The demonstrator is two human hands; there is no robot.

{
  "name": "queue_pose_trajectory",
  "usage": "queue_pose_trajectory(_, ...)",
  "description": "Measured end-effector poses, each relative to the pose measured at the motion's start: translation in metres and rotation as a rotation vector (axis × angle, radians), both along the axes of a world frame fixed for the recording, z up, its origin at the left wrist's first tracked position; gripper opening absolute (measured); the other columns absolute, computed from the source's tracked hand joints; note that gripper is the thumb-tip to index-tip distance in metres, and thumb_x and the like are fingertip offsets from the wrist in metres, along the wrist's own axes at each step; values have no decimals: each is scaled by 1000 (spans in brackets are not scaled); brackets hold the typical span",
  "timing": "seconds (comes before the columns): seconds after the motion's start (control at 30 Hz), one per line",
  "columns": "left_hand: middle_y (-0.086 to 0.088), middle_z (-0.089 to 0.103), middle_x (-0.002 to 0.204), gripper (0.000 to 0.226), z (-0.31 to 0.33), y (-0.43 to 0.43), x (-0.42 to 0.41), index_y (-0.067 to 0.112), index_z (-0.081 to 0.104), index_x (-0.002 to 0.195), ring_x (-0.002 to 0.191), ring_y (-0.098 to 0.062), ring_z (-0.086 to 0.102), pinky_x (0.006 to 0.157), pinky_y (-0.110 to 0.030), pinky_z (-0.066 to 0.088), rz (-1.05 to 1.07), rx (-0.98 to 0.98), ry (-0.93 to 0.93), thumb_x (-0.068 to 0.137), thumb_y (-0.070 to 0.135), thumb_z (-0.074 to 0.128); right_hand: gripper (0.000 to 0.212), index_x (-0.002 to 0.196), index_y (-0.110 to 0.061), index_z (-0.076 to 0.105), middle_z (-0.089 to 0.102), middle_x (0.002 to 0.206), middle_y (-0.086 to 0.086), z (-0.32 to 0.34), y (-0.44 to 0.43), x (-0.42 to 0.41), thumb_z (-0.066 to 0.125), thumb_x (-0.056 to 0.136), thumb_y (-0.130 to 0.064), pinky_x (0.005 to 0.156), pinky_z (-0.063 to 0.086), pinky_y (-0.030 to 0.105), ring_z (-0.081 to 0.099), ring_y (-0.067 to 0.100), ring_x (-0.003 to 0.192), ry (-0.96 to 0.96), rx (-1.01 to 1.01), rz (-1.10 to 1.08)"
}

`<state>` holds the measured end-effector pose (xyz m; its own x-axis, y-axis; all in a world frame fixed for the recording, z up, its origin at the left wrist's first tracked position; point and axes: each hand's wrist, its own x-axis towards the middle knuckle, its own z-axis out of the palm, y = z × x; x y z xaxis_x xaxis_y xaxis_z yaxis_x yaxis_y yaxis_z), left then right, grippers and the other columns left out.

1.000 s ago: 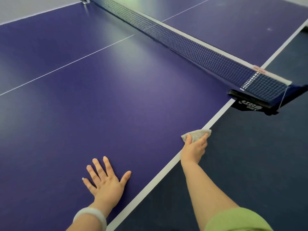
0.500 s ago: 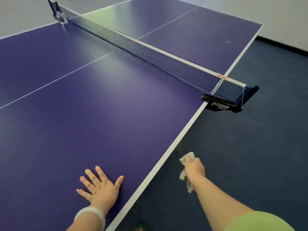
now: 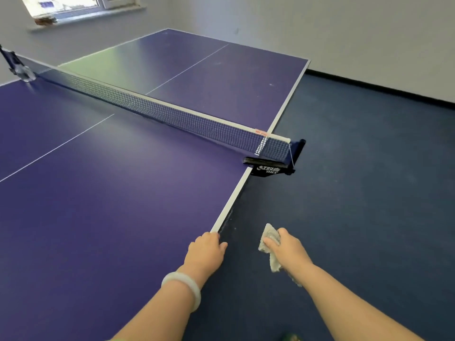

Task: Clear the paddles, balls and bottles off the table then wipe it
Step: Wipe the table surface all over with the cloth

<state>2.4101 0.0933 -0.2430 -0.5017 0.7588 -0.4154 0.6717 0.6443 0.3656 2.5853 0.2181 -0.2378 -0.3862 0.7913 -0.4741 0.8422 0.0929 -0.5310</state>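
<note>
Fingers of the left hand (image 3: 208, 251), at 6 o'clock, curl down over the white-lined side edge of the purple table-tennis tabletop (image 3: 110, 217), with a pale smooth bangle (image 3: 183, 289) on the wrist. Just beside it toward 5 o'clock and off the edge, the right hand (image 3: 289, 252) has its fingers closed round a crumpled grey cloth (image 3: 269, 238), above the dark blue floor (image 3: 369, 217). The dark mesh net (image 3: 172, 114) runs from 10 o'clock to its black clamp (image 3: 270, 168) near 3 o'clock.

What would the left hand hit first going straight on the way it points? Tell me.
Probably the net clamp: the left hand grips the table edge, pointing along it, with nothing between. Depth is unclear.
</note>
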Motion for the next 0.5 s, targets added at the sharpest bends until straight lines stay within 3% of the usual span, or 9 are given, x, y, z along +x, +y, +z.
queue_pose_trajectory(0.2,-5,55,126,38,21,121,56,12,52,124,113,-26,55,97,-40,45,-156,9,23,101,39,42,28,94,-16,43,60,93,3,25,96,67,50,95,-42,63,43,34,59,23,78,-8,51,38)
queue_pose_trajectory(0.5,-6,55,128,39,38,292,141,10,51,126,119,-25,51,100,-38,42,-200,21,24,101,39,42,28,105,-21,44,59,94,-3,55,267,156,47,97,-47,65,47,33,61,18,81,-63,158,110)
